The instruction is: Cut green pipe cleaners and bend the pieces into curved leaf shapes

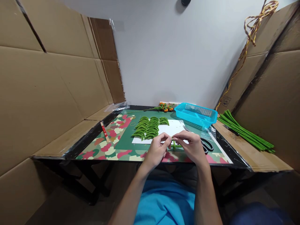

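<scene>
My left hand and my right hand meet above the near edge of the table, fingertips pinched close together. Between them shows a short green pipe cleaner, with another green strip lying across behind it. The exact grip of each fingertip is partly hidden. Just beyond my hands, rows of curved, leaf-like green pipe cleaner pieces lie on and beside a sheet of white paper. Black-handled scissors rest beside my right hand, their blades partly covered by it.
A blue plastic basket stands at the back right. Long green pipe cleaners lie on cardboard at the right, near a black pen-like tool. Orange flowers lie at the back. A red-wrapped stick is at the left. Cardboard walls flank the table.
</scene>
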Action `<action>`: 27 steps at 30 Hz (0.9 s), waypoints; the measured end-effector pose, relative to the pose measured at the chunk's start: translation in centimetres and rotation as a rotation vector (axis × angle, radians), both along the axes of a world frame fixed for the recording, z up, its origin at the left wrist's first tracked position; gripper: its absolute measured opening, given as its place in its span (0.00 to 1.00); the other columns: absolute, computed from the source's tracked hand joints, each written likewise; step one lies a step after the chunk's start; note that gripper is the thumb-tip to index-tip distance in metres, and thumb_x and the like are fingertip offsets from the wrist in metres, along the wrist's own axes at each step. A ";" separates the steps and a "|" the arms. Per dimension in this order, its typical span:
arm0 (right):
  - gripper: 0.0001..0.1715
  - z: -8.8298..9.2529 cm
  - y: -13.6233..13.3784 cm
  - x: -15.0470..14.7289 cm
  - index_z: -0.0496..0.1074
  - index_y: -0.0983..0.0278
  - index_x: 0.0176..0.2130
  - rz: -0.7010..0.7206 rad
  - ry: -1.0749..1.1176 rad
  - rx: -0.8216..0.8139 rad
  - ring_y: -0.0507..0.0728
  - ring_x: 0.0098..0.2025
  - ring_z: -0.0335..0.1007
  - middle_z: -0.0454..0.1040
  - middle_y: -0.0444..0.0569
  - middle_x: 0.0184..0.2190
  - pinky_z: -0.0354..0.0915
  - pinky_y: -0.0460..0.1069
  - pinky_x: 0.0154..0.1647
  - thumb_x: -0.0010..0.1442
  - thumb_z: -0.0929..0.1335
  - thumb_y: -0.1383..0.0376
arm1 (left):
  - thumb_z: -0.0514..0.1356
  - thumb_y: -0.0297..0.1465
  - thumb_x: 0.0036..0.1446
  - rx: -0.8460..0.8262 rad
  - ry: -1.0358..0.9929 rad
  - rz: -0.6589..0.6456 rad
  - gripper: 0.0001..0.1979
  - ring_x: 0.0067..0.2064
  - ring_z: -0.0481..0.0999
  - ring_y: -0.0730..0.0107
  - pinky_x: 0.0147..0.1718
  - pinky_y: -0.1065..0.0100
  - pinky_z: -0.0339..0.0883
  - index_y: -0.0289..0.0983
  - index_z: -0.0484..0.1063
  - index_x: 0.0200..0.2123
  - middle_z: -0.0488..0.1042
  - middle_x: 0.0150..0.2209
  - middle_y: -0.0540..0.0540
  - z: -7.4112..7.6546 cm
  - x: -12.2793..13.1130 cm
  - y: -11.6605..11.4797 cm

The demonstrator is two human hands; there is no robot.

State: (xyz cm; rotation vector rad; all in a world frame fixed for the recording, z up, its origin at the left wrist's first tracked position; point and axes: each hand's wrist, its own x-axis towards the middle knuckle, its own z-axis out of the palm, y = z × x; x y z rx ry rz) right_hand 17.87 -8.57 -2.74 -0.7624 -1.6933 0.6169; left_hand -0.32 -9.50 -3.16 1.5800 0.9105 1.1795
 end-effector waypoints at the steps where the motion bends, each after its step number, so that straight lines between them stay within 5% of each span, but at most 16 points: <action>1: 0.05 0.0 0.0 0.0 0.84 0.60 0.38 0.008 -0.003 -0.001 0.56 0.35 0.79 0.83 0.48 0.34 0.74 0.49 0.37 0.66 0.74 0.62 | 0.59 0.48 0.69 0.004 0.007 0.000 0.20 0.18 0.62 0.82 0.16 0.76 0.53 0.36 0.70 0.36 0.68 0.27 0.54 0.0 0.0 0.0; 5: 0.10 -0.2 -0.2 -0.1 0.83 0.61 0.45 0.020 0.023 -0.032 0.57 0.36 0.81 0.84 0.49 0.38 0.76 0.50 0.40 0.63 0.76 0.61 | 0.58 0.49 0.70 -0.009 -0.019 0.016 0.21 0.18 0.60 0.82 0.16 0.76 0.53 0.37 0.68 0.35 0.66 0.26 0.55 0.1 0.0 -0.1; 12: 0.01 -0.5 -0.1 -0.4 0.81 0.61 0.37 0.072 0.002 -0.051 0.56 0.35 0.81 0.83 0.46 0.34 0.76 0.49 0.40 0.62 0.76 0.67 | 0.60 0.48 0.68 -0.065 -0.086 0.009 0.20 0.16 0.58 0.83 0.14 0.77 0.49 0.37 0.67 0.33 0.66 0.24 0.56 -0.1 -0.1 0.2; 27: 0.04 -0.1 -0.4 -0.9 0.77 0.61 0.38 -0.008 -0.022 0.037 0.57 0.38 0.78 0.81 0.48 0.36 0.73 0.50 0.42 0.66 0.71 0.69 | 0.62 0.48 0.67 -0.044 -0.176 -0.011 0.20 0.17 0.59 0.83 0.14 0.77 0.52 0.37 0.66 0.33 0.64 0.23 0.57 0.1 0.0 0.1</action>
